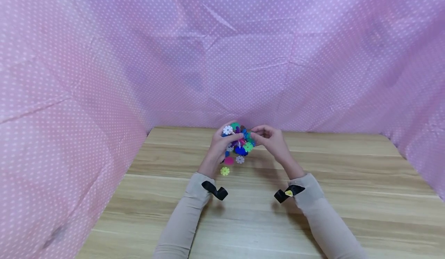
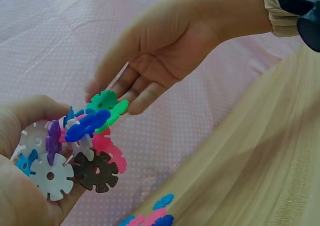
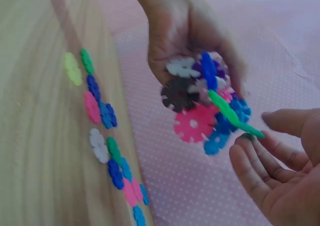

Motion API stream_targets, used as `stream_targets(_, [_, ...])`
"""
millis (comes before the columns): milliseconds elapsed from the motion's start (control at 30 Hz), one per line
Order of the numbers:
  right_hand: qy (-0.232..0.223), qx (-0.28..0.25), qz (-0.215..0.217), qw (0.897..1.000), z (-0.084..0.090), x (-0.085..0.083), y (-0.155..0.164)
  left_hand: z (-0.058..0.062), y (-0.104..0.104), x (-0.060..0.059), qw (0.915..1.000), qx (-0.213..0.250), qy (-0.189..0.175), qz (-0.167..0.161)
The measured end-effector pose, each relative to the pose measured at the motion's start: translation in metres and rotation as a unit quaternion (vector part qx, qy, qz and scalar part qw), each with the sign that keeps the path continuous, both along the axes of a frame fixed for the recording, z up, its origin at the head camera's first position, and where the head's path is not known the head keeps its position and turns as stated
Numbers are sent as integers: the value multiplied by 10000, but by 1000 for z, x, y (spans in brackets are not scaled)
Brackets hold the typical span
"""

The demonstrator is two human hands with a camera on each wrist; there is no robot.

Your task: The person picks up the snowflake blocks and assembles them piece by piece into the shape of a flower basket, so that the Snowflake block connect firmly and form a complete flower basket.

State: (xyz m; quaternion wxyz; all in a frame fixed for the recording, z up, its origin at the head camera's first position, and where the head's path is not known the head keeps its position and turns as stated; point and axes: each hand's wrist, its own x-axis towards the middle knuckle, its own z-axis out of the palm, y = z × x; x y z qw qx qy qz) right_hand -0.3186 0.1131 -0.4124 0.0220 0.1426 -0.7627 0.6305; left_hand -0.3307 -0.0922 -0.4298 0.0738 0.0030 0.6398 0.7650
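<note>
My left hand (image 1: 219, 147) grips a cluster of interlocked plastic snowflake discs (image 1: 238, 141), lifted above the wooden table (image 1: 313, 197). In the left wrist view the cluster (image 2: 80, 146) shows white, brown, pink, purple and blue discs in my left hand (image 2: 20, 186). A green disc (image 2: 107, 106) sticks out of the cluster's top. My right hand (image 2: 160, 61) reaches in with relaxed fingers, the tips touching that green disc. From the right wrist, the green disc (image 3: 232, 113) ends by the fingertips of my right hand (image 3: 280, 176), palm up, thumb apart.
Loose discs lie on the table under the hands: a yellow one (image 1: 225, 171), a white one (image 1: 240, 159) and a pink one (image 1: 228, 160). The right wrist view shows several more in a row (image 3: 105, 136). Pink dotted cloth (image 1: 222, 58) walls in the table on three sides.
</note>
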Motion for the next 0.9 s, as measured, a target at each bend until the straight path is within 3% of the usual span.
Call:
stream_targets(267, [-31, 343, -193, 9992, -1, -19, 21, 1, -9, -3, 9997, 211, 7, 79])
stream_targets(433, [69, 1110, 231, 9935, -10, -39, 32, 5, -15, -5, 9997, 241, -3, 53])
stream_targets(667, [-332, 2265, 883, 9694, -31, -63, 37, 7, -23, -11, 9996, 226, -135, -56])
stream_targets(767, [-463, 2445, 1029, 9631, -41, -71, 36, 8, -27, -16, 9994, 239, -203, -121])
stream_targets(900, [-642, 2217, 1143, 9663, -51, -78, 34, 10, -31, -23, 9989, 264, -295, -237])
